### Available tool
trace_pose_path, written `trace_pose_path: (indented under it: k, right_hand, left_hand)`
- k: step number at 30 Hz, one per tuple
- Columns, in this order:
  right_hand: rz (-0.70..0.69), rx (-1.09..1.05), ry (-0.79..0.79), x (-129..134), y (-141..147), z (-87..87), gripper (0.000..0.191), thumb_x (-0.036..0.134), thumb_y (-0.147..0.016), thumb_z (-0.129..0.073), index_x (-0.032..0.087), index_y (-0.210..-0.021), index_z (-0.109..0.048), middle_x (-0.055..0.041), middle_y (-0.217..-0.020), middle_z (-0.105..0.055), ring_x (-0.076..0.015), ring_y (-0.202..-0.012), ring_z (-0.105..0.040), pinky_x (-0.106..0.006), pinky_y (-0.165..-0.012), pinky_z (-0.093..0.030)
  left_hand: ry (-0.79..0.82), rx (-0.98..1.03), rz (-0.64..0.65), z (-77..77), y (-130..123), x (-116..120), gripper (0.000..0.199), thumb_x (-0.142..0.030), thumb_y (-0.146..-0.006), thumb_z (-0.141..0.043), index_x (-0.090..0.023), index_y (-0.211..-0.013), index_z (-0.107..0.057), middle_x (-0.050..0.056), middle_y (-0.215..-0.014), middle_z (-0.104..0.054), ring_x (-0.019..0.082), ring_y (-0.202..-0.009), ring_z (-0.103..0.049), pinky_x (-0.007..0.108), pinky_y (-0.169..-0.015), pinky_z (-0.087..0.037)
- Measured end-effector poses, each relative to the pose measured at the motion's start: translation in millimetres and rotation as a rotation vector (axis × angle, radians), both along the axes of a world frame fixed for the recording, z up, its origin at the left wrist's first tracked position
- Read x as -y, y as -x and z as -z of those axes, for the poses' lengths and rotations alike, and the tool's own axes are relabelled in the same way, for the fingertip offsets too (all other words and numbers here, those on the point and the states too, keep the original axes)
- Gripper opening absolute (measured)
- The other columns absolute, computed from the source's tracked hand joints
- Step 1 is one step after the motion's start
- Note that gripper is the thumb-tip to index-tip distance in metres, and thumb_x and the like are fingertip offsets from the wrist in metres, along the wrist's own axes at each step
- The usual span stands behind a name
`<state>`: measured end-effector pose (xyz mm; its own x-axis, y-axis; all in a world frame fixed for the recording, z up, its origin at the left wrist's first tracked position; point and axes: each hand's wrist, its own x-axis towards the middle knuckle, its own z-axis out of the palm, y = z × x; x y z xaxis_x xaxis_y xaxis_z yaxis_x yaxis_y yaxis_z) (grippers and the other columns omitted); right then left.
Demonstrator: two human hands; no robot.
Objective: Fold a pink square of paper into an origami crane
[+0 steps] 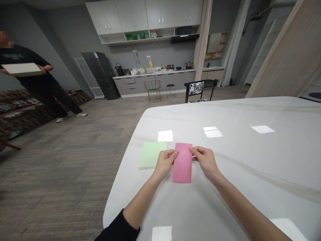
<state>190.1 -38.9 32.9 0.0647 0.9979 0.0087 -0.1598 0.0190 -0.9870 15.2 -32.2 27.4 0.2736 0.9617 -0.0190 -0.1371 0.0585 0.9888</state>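
Pink paper sheet (182, 167) lies on the white marble surface (225, 113), and both hands are at its upper part. The left hand (165, 164) is pinching the left edge of the sheet, and the right hand (204, 161) is pinching the right edge with its fingertips. This right grip seems light, but from this view it is a little hard to be sure. Just beside the left hand is a stack of light green paper (151, 154), with a pink edge showing under it. Well apart on the left, a co-worker (27, 63) stands and holds a flat white box (21, 69) with two hands.
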Motion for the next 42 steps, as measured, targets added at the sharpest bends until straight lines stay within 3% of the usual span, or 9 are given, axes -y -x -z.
trace_pose_path:
  k: [11, 16, 19, 22, 26, 33, 38, 42]
  right_hand:
    - [0.027, -0.013, -0.031, 3, 2, 1.9, 0.029, 0.044, -0.075, -0.071, 0.015, -0.072, -0.07, -0.0046, -0.072, -0.065, -0.0165, -0.069, -0.057, -0.029, -0.06, -0.053]
    - [0.021, -0.002, -0.017, 4, 3, -1.1, 0.031, 0.044, -0.075, -0.071, 0.014, -0.07, -0.069, -0.0045, -0.071, -0.064, -0.016, -0.068, -0.056, -0.028, -0.059, -0.052]
    - [-0.015, 0.013, 0.004, 5, 4, -3.4, 0.032, 0.044, -0.075, -0.071, 0.014, -0.069, -0.068, -0.004, -0.07, -0.063, -0.0158, -0.067, -0.056, -0.029, -0.061, -0.052]
    - [-0.098, 0.058, 0.008, 7, 5, -4.2, 0.032, 0.044, -0.077, -0.069, 0.014, -0.068, -0.066, -0.0037, -0.069, -0.062, -0.0159, -0.066, -0.056, -0.03, -0.062, -0.051]
    - [-0.17, 0.133, -0.017, 9, 6, -2.9, 0.035, 0.046, -0.08, -0.065, 0.014, -0.064, -0.063, -0.0019, -0.063, -0.058, -0.0151, -0.062, -0.053, -0.029, -0.059, -0.047]
    - [-0.174, 0.255, -0.088, 10, 4, -5.6, 0.039, 0.045, -0.083, -0.061, 0.015, -0.058, -0.058, 0.0009, -0.058, -0.051, -0.0121, -0.058, -0.045, -0.025, -0.054, -0.036]
    - [-0.212, 0.263, -0.07, 10, 4, -9.1, 0.034, 0.043, -0.081, -0.062, 0.016, -0.061, -0.062, 0.0012, -0.059, -0.052, -0.012, -0.058, -0.043, -0.025, -0.053, -0.032]
    - [-0.219, 0.312, -0.037, 10, 5, -7.2, 0.032, 0.041, -0.079, -0.063, 0.016, -0.06, -0.064, 0.0008, -0.059, -0.055, -0.0129, -0.057, -0.045, -0.026, -0.053, -0.033]
  left_hand:
    - [-0.044, -0.009, -0.014, -6.0, -2, 4, 0.038, -0.047, -0.081, -0.062, -0.012, -0.066, -0.059, -0.003, -0.058, -0.046, 0.008, -0.053, -0.037, 0.022, -0.051, -0.029]
    - [-0.014, -0.021, -0.025, -7.0, 1, 4, 0.037, -0.045, -0.08, -0.064, -0.012, -0.064, -0.059, -0.002, -0.058, -0.048, 0.008, -0.054, -0.042, 0.022, -0.054, -0.035]
    - [-0.021, -0.047, -0.074, -13.5, 5, -1, 0.03, -0.043, -0.08, -0.064, -0.013, -0.078, -0.067, 0.003, -0.07, -0.06, 0.013, -0.064, -0.054, 0.025, -0.061, -0.043]
    - [-0.135, -0.151, -0.116, -25.7, 4, -11, 0.027, -0.038, -0.078, -0.066, -0.015, -0.091, -0.07, 0.006, -0.083, -0.068, 0.017, -0.077, -0.06, 0.027, -0.068, -0.046]
    - [-0.29, -0.357, 0.031, -36.8, -8, -20, 0.015, -0.03, -0.074, -0.068, -0.016, -0.078, -0.071, 0.006, -0.081, -0.071, 0.019, -0.08, -0.063, 0.028, -0.074, -0.047]
    - [-0.199, -0.351, 0.087, -29.1, -15, -25, 0.013, -0.027, -0.072, -0.067, -0.014, -0.072, -0.069, 0.005, -0.07, -0.069, 0.017, -0.069, -0.062, 0.026, -0.062, -0.045]
    - [-0.159, -0.268, 0.028, -27.6, -10, -28, 0.015, -0.028, -0.07, -0.07, -0.013, -0.068, -0.069, 0.004, -0.067, -0.066, 0.015, -0.063, -0.058, 0.025, -0.059, -0.042]
    - [-0.094, -0.172, -0.163, -29.1, 6, -41, 0.023, -0.035, -0.064, -0.076, -0.013, -0.067, -0.069, 0.003, -0.063, -0.063, 0.013, -0.058, -0.053, 0.025, -0.054, -0.038]
